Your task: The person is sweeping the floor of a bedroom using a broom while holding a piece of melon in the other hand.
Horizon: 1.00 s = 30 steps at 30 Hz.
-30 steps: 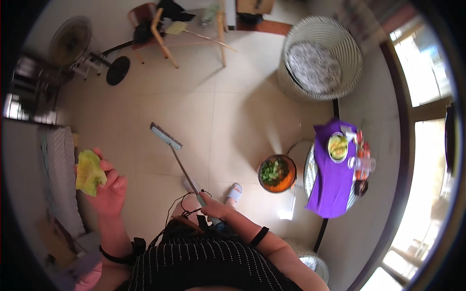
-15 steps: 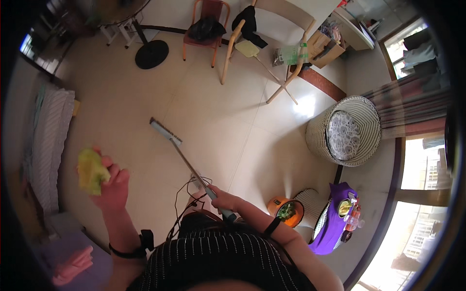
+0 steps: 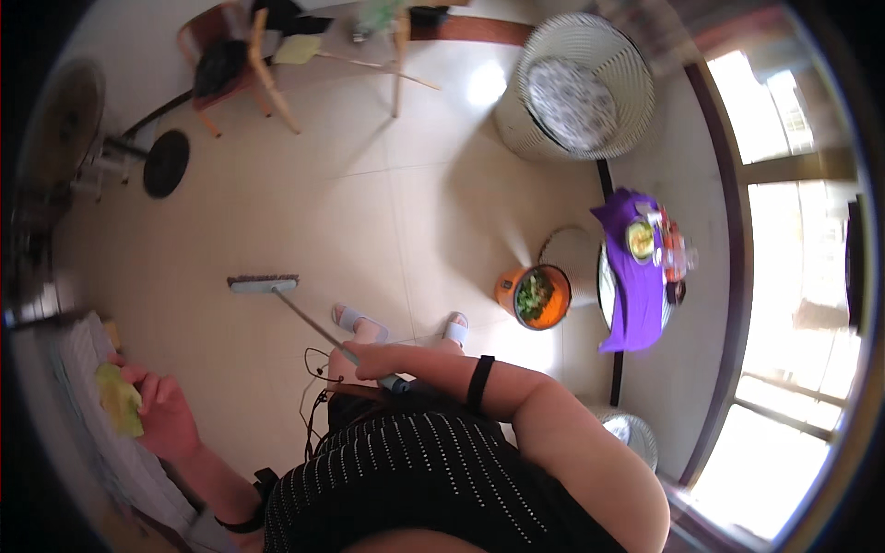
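Note:
My right hand (image 3: 371, 360) is closed round the grey-blue handle of a broom (image 3: 309, 318). Its thin shaft slants away to the far left, where the wide bristled head is at or just above the floor. Out at the left, my left hand (image 3: 164, 405) is raised with its fingers round a yellow-green, irregular piece (image 3: 120, 400); whether it is fruit rind or something else I cannot tell. An orange bin (image 3: 506, 291) with green leafy scraps inside stands on the floor right of my feet.
A purple cloth (image 3: 636, 309) drapes a round stand on the right, bearing a bowl (image 3: 641, 240) and bottles. Beyond it is a large woven basket (image 3: 512, 120). Chairs (image 3: 267, 92) and a fan's round base (image 3: 167, 164) stand at the back left. Dark cords (image 3: 316, 405) hang by my waist.
My view has turned to the right, so the room has shifted leftward. The broom head has swung left and nearer. Both hands keep hold of their things.

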Each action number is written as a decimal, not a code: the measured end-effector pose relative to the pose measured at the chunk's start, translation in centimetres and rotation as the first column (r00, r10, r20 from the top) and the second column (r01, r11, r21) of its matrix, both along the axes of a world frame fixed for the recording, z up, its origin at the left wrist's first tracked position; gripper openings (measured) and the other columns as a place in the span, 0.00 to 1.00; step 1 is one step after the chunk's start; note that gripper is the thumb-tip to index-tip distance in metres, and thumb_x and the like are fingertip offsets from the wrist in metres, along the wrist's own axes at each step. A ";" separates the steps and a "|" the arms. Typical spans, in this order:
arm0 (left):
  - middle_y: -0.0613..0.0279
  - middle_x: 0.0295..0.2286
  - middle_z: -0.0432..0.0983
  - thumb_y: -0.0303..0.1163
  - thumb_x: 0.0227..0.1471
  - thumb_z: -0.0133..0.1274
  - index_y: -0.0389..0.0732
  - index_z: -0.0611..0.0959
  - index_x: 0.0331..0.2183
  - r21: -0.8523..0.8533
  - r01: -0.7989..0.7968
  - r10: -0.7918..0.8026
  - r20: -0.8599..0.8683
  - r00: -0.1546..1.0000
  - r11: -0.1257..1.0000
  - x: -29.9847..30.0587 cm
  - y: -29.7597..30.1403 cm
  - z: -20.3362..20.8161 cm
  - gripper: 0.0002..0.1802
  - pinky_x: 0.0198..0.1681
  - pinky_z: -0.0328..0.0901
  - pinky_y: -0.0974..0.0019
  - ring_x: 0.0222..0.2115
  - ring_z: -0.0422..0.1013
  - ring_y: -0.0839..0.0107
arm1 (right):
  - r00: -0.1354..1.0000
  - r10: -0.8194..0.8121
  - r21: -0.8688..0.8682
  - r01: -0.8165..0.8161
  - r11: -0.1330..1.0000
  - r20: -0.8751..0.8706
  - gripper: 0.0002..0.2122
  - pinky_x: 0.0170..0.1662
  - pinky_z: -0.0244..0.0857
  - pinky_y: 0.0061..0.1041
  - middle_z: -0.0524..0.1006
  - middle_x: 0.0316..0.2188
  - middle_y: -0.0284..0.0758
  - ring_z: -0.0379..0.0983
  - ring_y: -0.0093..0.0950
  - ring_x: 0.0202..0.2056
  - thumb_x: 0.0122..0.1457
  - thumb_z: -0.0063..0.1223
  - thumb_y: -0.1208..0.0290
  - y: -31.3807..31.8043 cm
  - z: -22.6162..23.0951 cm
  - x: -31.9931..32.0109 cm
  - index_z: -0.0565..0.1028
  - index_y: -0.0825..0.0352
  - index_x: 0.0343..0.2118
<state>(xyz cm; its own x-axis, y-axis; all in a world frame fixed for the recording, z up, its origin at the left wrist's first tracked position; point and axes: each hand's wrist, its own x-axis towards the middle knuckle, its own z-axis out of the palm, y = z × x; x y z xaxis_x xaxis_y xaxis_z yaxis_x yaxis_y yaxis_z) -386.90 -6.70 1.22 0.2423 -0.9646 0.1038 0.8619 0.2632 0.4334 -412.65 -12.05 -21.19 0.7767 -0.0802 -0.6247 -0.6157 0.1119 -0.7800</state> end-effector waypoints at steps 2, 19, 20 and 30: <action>0.58 0.39 0.63 0.39 0.49 0.37 0.39 0.54 0.50 0.021 0.109 -0.109 -0.018 0.994 0.994 -5.3 -1.4 -0.3 0.27 0.35 0.51 0.67 0.25 0.59 0.74 | 0.998 -0.040 -0.004 0.040 0.999 0.053 0.23 0.31 0.61 0.32 0.71 0.27 0.47 0.69 0.39 0.30 0.39 0.44 0.72 1.5 -1.4 -4.2 0.56 0.71 0.41; 0.58 0.40 0.62 0.39 0.51 0.34 0.42 0.53 0.51 0.366 0.601 -0.628 -0.055 0.776 0.710 -39.7 -8.8 -10.2 0.26 0.35 0.50 0.67 0.25 0.58 0.74 | 0.915 -0.373 -0.019 0.380 0.925 0.152 0.33 0.31 0.60 0.29 0.70 0.30 0.43 0.68 0.34 0.29 0.43 0.41 0.67 15.8 -14.1 -21.7 0.42 0.59 0.54; 0.59 0.40 0.62 0.39 0.51 0.34 0.42 0.53 0.51 0.378 0.613 -0.643 -0.060 0.764 0.694 -40.3 -8.7 -10.8 0.26 0.35 0.50 0.67 0.25 0.58 0.74 | 0.911 -0.397 0.089 0.389 0.917 0.109 0.34 0.31 0.60 0.29 0.70 0.31 0.43 0.68 0.34 0.31 0.43 0.41 0.67 15.5 -13.9 -22.1 0.41 0.59 0.54; 0.58 0.40 0.61 0.40 0.51 0.33 0.42 0.53 0.51 0.408 0.615 -0.652 -0.061 0.756 0.675 -41.9 -9.8 -12.0 0.26 0.35 0.50 0.68 0.25 0.57 0.74 | 0.950 -0.276 0.104 0.262 0.959 0.147 0.36 0.34 0.60 0.27 0.71 0.35 0.44 0.69 0.34 0.34 0.43 0.40 0.68 10.9 -9.2 -28.4 0.36 0.62 0.55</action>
<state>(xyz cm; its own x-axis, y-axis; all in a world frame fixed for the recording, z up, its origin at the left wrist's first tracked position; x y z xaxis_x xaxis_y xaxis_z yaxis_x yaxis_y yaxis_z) -428.79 -16.49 -10.76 -0.4335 -0.8447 -0.3138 0.7157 -0.5344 0.4497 -441.07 -1.14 -30.38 0.8225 -0.2536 -0.5090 -0.4236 0.3240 -0.8459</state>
